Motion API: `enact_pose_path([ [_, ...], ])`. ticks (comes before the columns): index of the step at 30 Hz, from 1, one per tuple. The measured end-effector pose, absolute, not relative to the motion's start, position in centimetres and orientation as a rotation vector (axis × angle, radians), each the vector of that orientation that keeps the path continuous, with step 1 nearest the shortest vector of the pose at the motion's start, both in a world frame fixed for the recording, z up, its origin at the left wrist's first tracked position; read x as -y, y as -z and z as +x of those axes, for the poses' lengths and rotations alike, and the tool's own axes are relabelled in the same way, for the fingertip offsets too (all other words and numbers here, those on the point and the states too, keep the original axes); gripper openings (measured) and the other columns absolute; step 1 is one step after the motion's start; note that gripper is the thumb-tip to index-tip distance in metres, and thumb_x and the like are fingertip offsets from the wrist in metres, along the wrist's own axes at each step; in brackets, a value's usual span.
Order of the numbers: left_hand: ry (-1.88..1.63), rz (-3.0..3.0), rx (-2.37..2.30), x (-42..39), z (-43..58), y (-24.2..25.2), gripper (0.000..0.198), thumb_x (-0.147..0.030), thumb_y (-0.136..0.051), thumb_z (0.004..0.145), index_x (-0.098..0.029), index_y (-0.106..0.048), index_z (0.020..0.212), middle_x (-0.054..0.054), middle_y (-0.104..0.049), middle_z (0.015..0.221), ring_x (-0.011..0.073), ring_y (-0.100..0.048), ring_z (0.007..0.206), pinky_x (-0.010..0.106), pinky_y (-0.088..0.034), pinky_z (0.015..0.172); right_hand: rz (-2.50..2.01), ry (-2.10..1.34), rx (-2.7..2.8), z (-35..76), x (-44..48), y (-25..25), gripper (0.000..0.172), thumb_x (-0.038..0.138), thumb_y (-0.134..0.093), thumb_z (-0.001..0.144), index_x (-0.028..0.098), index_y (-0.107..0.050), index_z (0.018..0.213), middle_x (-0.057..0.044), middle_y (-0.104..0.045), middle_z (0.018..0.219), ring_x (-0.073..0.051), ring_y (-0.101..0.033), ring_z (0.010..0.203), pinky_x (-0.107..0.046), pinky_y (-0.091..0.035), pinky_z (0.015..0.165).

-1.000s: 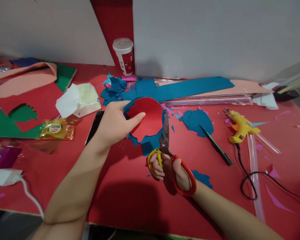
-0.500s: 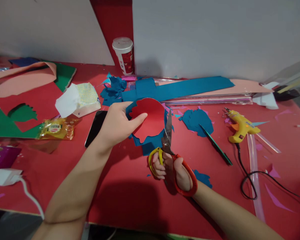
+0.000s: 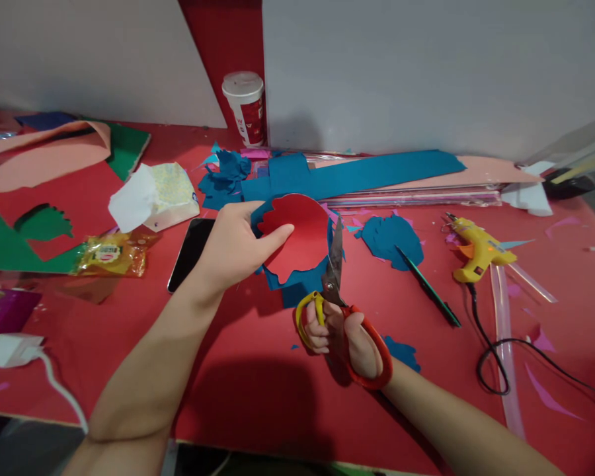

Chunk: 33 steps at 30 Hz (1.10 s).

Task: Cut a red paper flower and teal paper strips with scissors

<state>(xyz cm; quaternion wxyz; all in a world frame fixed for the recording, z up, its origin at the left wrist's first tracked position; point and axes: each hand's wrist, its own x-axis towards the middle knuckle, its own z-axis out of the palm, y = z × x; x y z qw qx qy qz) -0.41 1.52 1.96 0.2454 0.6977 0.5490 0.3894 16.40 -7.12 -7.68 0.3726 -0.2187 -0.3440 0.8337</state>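
My left hand [image 3: 242, 241] pinches a red paper cutout [image 3: 302, 241] with a scalloped edge, thumb on top. Behind it in the same grip lies blue paper [image 3: 307, 281], which shows around the red shape's border. My right hand [image 3: 344, 334] has its fingers through the handles of the scissors [image 3: 334, 281], one handle yellow and one red. The blades point up along the right edge of the papers, close to the blue rim. Whether they are biting into the paper I cannot tell. A blue cutout [image 3: 391, 241] rests on the red table to the right, a green pen [image 3: 429, 287] against it.
A yellow glue gun [image 3: 483, 251] with a black cord lies at right. Blue paper strips [image 3: 387, 173] and a lidded cup [image 3: 245, 109] stand along the back. To the left are a phone [image 3: 191, 254], a yellow wrapper [image 3: 112, 256] and a white charger [image 3: 12, 350].
Almost nothing differs. The scissors and right hand have shifted very slightly to the right, and the left hand keeps its hold on the papers.
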Motion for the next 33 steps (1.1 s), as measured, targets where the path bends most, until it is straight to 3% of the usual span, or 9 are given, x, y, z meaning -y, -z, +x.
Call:
enact_pose_path([
  [33, -1.060, 1.938, -1.471, -1.58, -0.35, -1.80, 0.012, -0.028, -0.060, 0.068, -0.017, -0.063, 0.069, -0.001, -0.065, 0.067, 0.0144, -0.058, 0.060, 0.025, -0.046, 0.056, -0.576, -2.139, 0.854, 16.55, 7.22, 7.19, 0.059, 0.076, -0.041, 0.064, 0.019, -0.042, 0.075, 0.006, -0.025, 0.061, -0.005, -0.016, 0.046, -0.020, -0.015, 0.041],
])
